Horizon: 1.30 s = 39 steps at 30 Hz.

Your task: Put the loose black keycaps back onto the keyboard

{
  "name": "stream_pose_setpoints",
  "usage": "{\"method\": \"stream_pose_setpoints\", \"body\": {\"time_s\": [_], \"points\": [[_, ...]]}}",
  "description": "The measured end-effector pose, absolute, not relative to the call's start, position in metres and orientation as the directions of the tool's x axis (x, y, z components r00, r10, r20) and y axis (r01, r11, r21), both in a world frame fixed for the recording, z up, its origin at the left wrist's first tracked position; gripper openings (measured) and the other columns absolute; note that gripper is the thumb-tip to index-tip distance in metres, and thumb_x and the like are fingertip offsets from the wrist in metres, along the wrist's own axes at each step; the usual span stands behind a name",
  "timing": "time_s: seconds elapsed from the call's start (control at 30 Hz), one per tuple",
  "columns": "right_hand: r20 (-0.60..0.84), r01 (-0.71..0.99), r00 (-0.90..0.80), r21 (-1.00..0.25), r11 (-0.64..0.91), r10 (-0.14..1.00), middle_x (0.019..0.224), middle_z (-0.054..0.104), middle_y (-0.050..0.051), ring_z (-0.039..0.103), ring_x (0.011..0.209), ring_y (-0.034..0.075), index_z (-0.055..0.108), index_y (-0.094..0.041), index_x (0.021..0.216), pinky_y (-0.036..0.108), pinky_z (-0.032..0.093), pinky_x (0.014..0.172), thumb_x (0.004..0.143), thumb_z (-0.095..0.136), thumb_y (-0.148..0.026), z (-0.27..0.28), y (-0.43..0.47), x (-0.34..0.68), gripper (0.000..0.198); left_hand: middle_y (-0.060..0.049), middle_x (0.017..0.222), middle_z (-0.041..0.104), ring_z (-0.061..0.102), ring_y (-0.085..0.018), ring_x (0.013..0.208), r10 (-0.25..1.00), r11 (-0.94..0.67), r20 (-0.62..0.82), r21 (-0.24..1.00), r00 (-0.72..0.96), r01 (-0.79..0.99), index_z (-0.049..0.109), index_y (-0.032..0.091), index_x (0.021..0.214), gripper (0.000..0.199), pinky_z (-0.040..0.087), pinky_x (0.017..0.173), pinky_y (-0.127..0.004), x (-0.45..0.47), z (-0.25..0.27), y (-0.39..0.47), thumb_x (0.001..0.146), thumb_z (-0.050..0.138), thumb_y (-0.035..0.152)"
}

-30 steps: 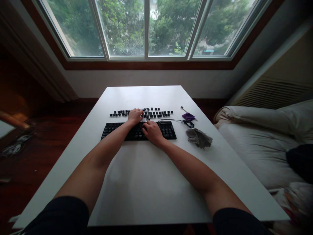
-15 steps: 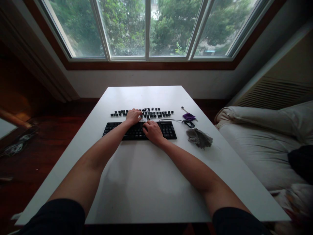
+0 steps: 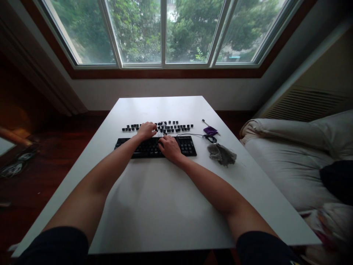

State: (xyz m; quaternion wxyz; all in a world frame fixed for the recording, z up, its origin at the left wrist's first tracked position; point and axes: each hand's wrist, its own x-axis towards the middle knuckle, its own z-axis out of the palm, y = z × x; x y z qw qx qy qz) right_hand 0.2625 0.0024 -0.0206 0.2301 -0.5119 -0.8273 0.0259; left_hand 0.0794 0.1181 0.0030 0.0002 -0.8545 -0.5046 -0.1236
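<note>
A black keyboard (image 3: 147, 151) lies across the white table, with some of its surface behind my forearm and hands. Loose black keycaps (image 3: 179, 129) stand in rows just beyond it. My left hand (image 3: 147, 130) is over the left part of these rows, its fingers bent together round a small dark keycap (image 3: 156, 129) at the tips. On the middle right of the keyboard rests my right hand (image 3: 170, 148), thumb and index finger apart on the keys, with no held thing visible. A thin pale item by its fingertips is too small to make out.
Right of the keyboard lie its coiled black cable (image 3: 210, 138), a purple cloth (image 3: 210, 130), a thin brush-like stick (image 3: 204, 122) and a crumpled grey rag (image 3: 222, 154). A pale sofa (image 3: 278, 158) stands along the right side; a window is ahead.
My left hand has lifted slightly and turned, its fingers drawing in at the loose keycaps. The right hand stays on the keyboard. The whole view has shifted a little.
</note>
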Motion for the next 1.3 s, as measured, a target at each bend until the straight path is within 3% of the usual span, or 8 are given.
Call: {"method": "stream_pose_setpoints", "body": {"time_s": [0.23,0.53,0.93,1.13,1.23,1.3], "points": [[0.359,0.838,-0.363,-0.278,0.47,0.86,0.109,0.065,0.011,0.054,0.106,0.025,0.07,-0.02,0.108,0.038,0.039,0.095,0.1,0.048,-0.025,-0.019,0.002,0.261,0.024,-0.003,0.096,0.072,0.065,-0.018,0.087,0.761,-0.611,-0.016,0.322,0.649,0.723,0.078,0.022,0.097,0.025,0.048,0.079,-0.027,0.05,0.023,0.113,0.081,0.064,0.034],[0.371,0.835,-0.366,-0.274,0.477,0.854,0.108,0.065,0.01,0.054,0.105,0.025,0.07,-0.02,0.108,0.038,0.039,0.095,0.1,0.049,-0.029,-0.021,0.003,0.262,0.024,-0.006,0.106,0.065,0.06,-0.022,0.102,0.697,-0.693,0.008,0.264,0.717,0.67,0.077,0.025,0.097,0.022,0.045,0.095,-0.034,0.043,0.018,0.082,0.082,0.065,0.036],[0.356,0.837,-0.363,-0.281,0.469,0.861,0.109,0.064,0.011,0.053,0.105,0.025,0.069,-0.02,0.107,0.038,0.039,0.095,0.099,0.052,-0.028,-0.02,0.002,0.262,0.022,-0.005,0.096,0.067,0.062,-0.024,0.094,0.732,-0.674,0.009,0.157,0.681,0.722,0.074,0.024,0.091,0.017,0.046,0.084,-0.034,0.056,0.025,0.065,0.077,0.066,0.031],[0.353,0.839,-0.363,-0.28,0.467,0.862,0.109,0.064,0.011,0.054,0.105,0.025,0.069,-0.02,0.107,0.038,0.039,0.096,0.099,0.052,-0.03,-0.019,0.002,0.262,0.022,-0.007,0.101,0.064,0.06,-0.024,0.099,0.754,-0.649,0.009,0.167,0.657,0.742,0.076,0.025,0.091,0.021,0.045,0.088,-0.035,0.055,0.022,0.068,0.084,0.064,0.041],[0.367,0.837,-0.368,-0.27,0.476,0.855,0.108,0.064,0.01,0.054,0.105,0.025,0.069,-0.02,0.107,0.038,0.04,0.095,0.099,0.051,-0.03,-0.02,0.002,0.263,0.022,-0.008,0.109,0.062,0.058,-0.026,0.106,0.803,-0.589,0.009,0.167,0.596,0.791,0.074,0.026,0.101,0.029,0.045,0.092,-0.035,0.051,0.015,0.074,0.083,0.067,0.048],[0.373,0.834,-0.37,-0.269,0.481,0.851,0.108,0.065,0.01,0.054,0.104,0.025,0.069,-0.02,0.107,0.038,0.04,0.094,0.099,0.051,-0.03,-0.02,0.002,0.263,0.022,-0.009,0.115,0.061,0.056,-0.028,0.112,0.848,-0.52,-0.013,0.164,0.529,0.838,0.07,0.028,0.116,0.044,0.044,0.095,-0.036,0.049,0.01,0.078,0.08,0.07,0.054]]}}
